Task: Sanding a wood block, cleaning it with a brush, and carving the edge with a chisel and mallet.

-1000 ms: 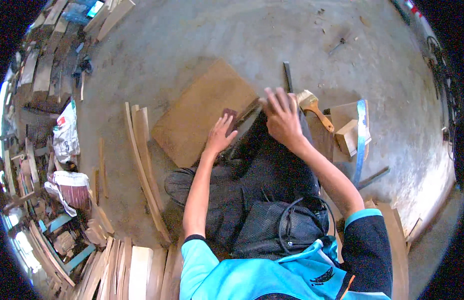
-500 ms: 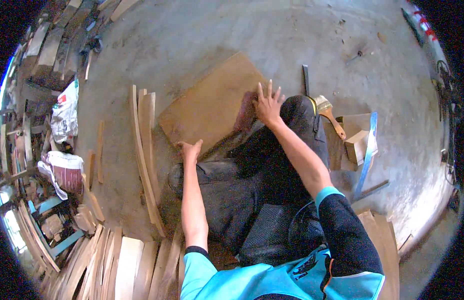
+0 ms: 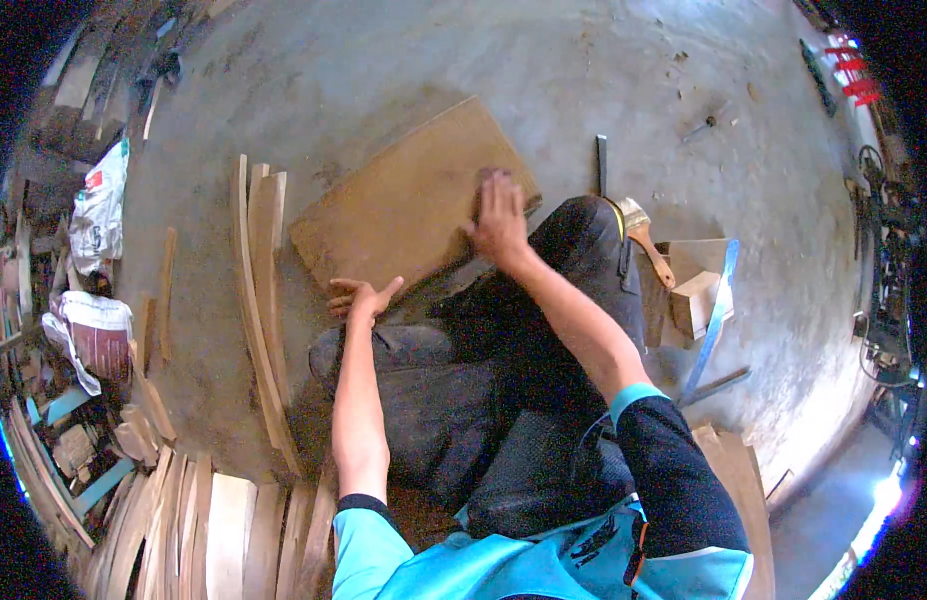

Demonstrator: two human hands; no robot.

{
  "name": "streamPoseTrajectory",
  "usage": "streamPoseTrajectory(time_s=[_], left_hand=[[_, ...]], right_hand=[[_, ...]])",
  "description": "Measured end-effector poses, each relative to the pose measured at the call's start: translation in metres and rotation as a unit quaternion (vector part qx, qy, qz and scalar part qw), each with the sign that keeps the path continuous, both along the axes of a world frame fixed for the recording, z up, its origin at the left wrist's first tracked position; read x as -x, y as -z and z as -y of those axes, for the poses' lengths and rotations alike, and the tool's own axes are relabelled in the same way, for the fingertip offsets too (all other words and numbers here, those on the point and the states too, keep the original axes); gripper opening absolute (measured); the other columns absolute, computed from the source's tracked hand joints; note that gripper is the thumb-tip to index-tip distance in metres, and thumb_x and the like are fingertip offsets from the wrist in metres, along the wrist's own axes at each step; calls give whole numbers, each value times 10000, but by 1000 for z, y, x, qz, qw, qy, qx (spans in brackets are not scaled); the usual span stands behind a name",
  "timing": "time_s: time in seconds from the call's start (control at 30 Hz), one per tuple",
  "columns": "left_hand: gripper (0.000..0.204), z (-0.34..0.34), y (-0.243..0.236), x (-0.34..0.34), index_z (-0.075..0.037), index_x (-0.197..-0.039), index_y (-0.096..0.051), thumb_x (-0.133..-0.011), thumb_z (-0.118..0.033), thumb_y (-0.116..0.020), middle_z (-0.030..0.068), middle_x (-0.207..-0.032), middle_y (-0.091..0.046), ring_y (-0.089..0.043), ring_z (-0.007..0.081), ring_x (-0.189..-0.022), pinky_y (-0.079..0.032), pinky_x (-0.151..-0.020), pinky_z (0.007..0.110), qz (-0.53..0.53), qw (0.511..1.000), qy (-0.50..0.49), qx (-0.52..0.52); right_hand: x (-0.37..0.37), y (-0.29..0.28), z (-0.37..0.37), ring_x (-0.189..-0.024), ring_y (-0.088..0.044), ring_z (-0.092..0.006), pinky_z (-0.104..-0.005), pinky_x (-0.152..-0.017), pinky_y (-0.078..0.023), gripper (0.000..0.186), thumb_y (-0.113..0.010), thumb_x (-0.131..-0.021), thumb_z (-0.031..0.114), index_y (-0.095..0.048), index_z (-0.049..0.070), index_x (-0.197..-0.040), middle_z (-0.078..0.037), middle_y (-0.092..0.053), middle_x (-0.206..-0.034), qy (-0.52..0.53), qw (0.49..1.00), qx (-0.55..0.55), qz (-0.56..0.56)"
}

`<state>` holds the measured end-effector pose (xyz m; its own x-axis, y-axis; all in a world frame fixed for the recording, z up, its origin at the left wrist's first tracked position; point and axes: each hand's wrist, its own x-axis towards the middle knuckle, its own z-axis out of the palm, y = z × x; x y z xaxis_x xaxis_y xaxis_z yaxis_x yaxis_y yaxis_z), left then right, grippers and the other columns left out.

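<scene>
A brown board (image 3: 393,200) lies on the floor before my bent legs. My left hand (image 3: 361,297) rests at the board's near left edge, fingers spread and thumb out to the right. My right hand (image 3: 498,225) is on the board's right part, its slightly blurred fingers over a small dark reddish block (image 3: 488,180) that they mostly cover. Just right of my knee are a paintbrush (image 3: 651,248) and a dark flat bar (image 3: 601,165).
Long wooden strips (image 3: 255,300) lie left of the board; more wood (image 3: 233,530) and bags (image 3: 96,335) crowd the left side. A pale wooden block (image 3: 695,300) and blue-edged piece (image 3: 716,313) are at right. A black mesh item (image 3: 523,470) sits in my lap.
My left hand has moved down-left from the reddish block to the board's near edge. My right hand has come onto the block. The board now sits higher in view.
</scene>
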<state>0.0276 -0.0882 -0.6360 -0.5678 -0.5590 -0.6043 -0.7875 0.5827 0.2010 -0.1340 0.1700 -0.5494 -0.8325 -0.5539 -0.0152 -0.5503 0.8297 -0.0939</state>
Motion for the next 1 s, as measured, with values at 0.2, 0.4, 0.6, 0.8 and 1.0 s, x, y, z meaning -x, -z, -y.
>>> streamPoseTrajectory(time_s=[0.2, 0.4, 0.6, 0.8, 1.0], left_hand=[[1311, -77, -101, 51, 94, -1205, 191, -499, -705, -571, 412, -1233, -59, -80, 479, -1189, -155, -957, 522, 178, 979, -93, 46], [1366, -50, -72, 25, 64, -1162, 292, -458, -724, -575, 405, -1234, 76, 50, 526, -1162, -72, -921, 606, 120, 988, -98, 20], [1366, -74, -42, 45, 0, -1196, 285, -442, -695, -618, 434, -1190, 159, 108, 524, -1159, -3, -918, 601, 100, 991, -90, -14], [1359, -62, -55, 46, 40, -1190, 269, -450, -739, -563, 303, -1284, 168, 122, 532, -1146, -8, -925, 601, 140, 985, -98, 22], [1390, -35, 2, 4, -27, -1193, 304, -419, -657, -664, 411, -1189, 213, 201, 508, -1140, 27, -907, 605, 15, 997, -76, 13]], right_hand=[[-6, 14, -7, -1159, -313, -316, -418, -982, -186, 663, -464, -742, 430, -340, -41, -1191, -224, -327, -1244, 250, 965, -35, -72], [14, 8, -11, -1209, -235, -306, -492, -975, -156, 660, -420, -771, 451, -314, -26, -1214, -172, -283, -1290, 51, 993, 101, 10], [35, 41, -31, -1241, -166, -295, -506, -964, -137, 738, -407, -777, 490, -162, 17, -1287, -173, -154, -1343, 146, 976, 135, -92], [76, 6, -16, -1256, -114, -285, -556, -944, -159, 861, -500, -719, 497, -98, -9, -1289, -168, -85, -1359, 199, 969, 86, 116], [41, 2, -4, -1252, -111, -309, -556, -938, -159, 942, -509, -683, 562, -79, -23, -1284, -198, -82, -1350, 166, 966, 33, 194]])
